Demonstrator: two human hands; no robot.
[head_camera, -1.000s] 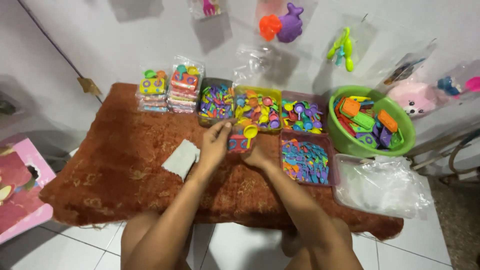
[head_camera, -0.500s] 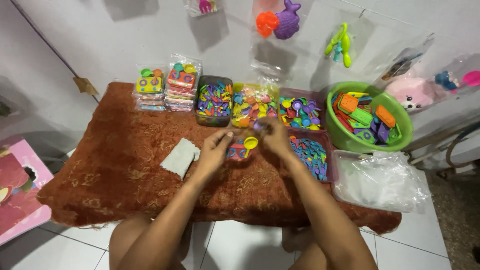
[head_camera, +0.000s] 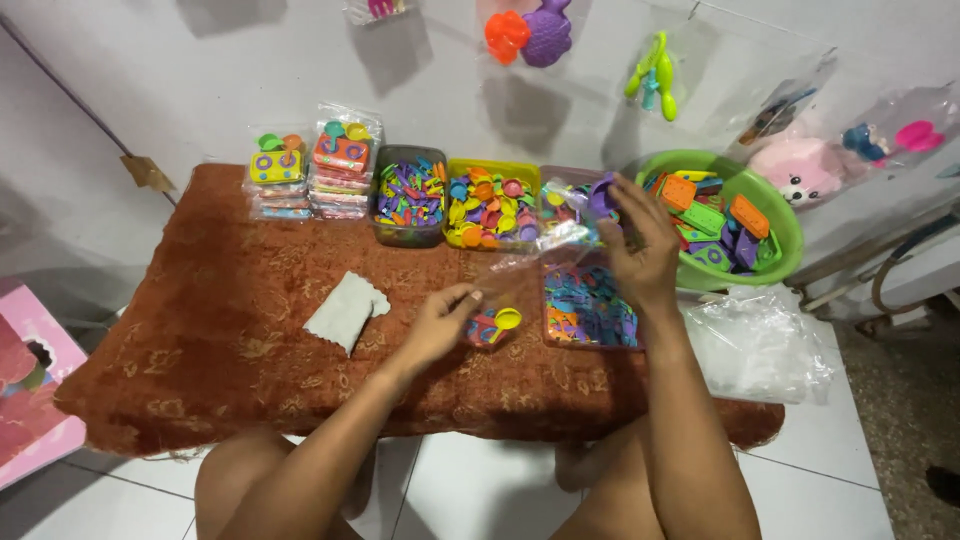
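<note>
- Far left on the rust-brown patterned cloth (head_camera: 200, 300), I see two stacks of clear packets (head_camera: 310, 170) holding small coloured toy sets, lined up along the back edge by the wall.
- A flat white cloth piece (head_camera: 345, 310) lies alone on the brown cloth, well apart from the packets and left of my hands.
- My left hand (head_camera: 440, 322) rests low on the cloth, fingers curled around the lower end of a small clear bag (head_camera: 500, 300). Inside the bag's bottom I make out a red-and-blue toy piece and a yellow round spoon-like piece (head_camera: 508, 318).
- Behind that hand sit a dark tray of purple and mixed plastic bits (head_camera: 408, 195) and a yellow tray of orange, yellow and blue round pieces (head_camera: 492, 200), side by side.
- The bag is thin, glossy and crumpled, and it stretches up and right towards my other hand.
- My right hand (head_camera: 640, 250) is raised over the trays, pinching a small purple piece (head_camera: 603, 195) at the fingertips, close to the bag's upper end; whether it also grips the bag I cannot tell.
- Under that hand lies a tray of small multicoloured shapes (head_camera: 585, 310).
- To the right, a green basin (head_camera: 780, 235) holds larger orange, green and purple blocks.
- In front of it, a heap of empty clear bags (head_camera: 760, 345).
</note>
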